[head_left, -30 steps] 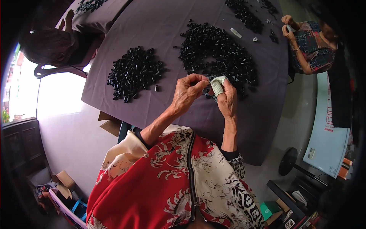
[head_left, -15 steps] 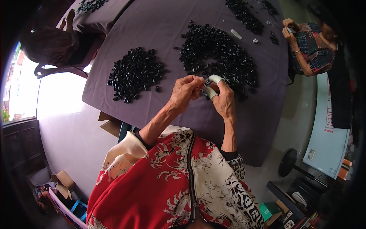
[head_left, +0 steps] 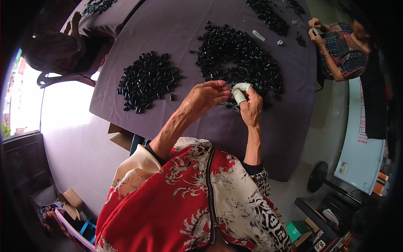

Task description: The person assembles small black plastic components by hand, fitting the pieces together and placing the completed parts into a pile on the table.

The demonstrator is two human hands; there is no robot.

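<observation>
Mauve-clothed bench [head_left: 182, 50], black pieces [head_left: 262, 67] heaped just ahead. Left hand [head_left: 202, 98]: fingers straight, parted from thumb, no hold visible. Right hand [head_left: 251, 110]: pale covers [head_left: 239, 97] on thumb and finger, curled close, hold impossible to tell. Pinch lightly, fingertips aligned.

Wearer's two hands [head_left: 203, 98] [head_left: 251, 112], two worn finger covers [head_left: 242, 87] [head_left: 239, 98], perhaps six black heaps [head_left: 147, 80] [head_left: 258, 63] [head_left: 270, 17] [head_left: 297, 6] [head_left: 300, 39] [head_left: 98, 6]

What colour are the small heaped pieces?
The heaped pieces are glossy black, clearest in the head view.
</observation>
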